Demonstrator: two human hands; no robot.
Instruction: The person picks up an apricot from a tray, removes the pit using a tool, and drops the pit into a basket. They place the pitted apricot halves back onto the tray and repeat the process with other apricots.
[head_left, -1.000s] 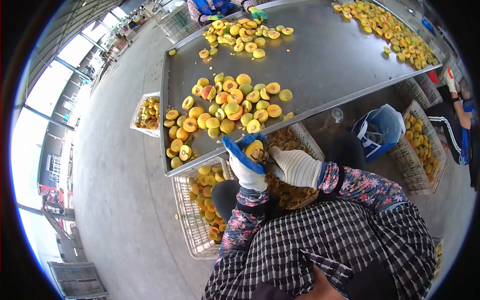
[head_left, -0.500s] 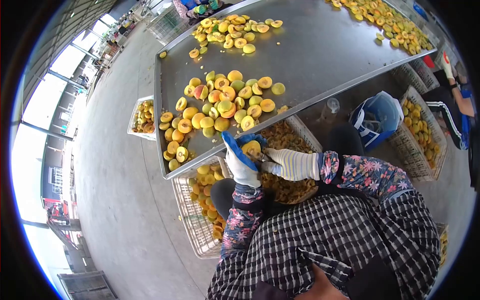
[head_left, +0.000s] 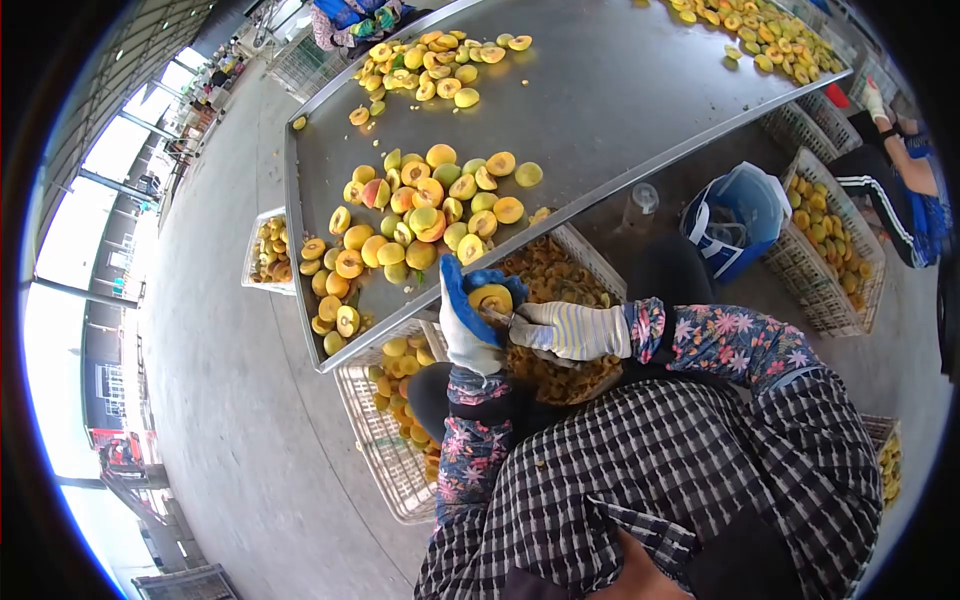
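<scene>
Table: grey steel sheet (head_left: 600, 110) with raised rim, running from the lap away; a far heap and a right-hand heap of fruit lie on it.
Crates: white lattice crate (head_left: 375, 462) of halves by the left knee; scrap crate (head_left: 598, 262) between the knees, full of brownish bits.
Bucket: blue-and-white bucket (head_left: 755, 195) on the floor, right of the right knee.
Near heap: whole-looking and cut yellow peaches (head_left: 425, 205), at the table's near left corner.
Far worker: green-gloved hands reached over the table edge a second ago; now drawn back towards the body.
Left hand: blue-palmed glove (head_left: 470, 322), cupped, fingers curled round one peach half.
Right hand: striped knit glove (head_left: 572, 330), fingers drawn together at the half's near side; whether they grip a tool, cannot tell.
Held half: peach half (head_left: 490, 298), cut face up, in the left palm, above the scrap crate.
Change at hands: view has swung; same half stays in the palm, near heap looks unaltered. Judgement: work on this piece is unfinished.
Writing: none legible; bucket's white marking too small to read.
</scene>
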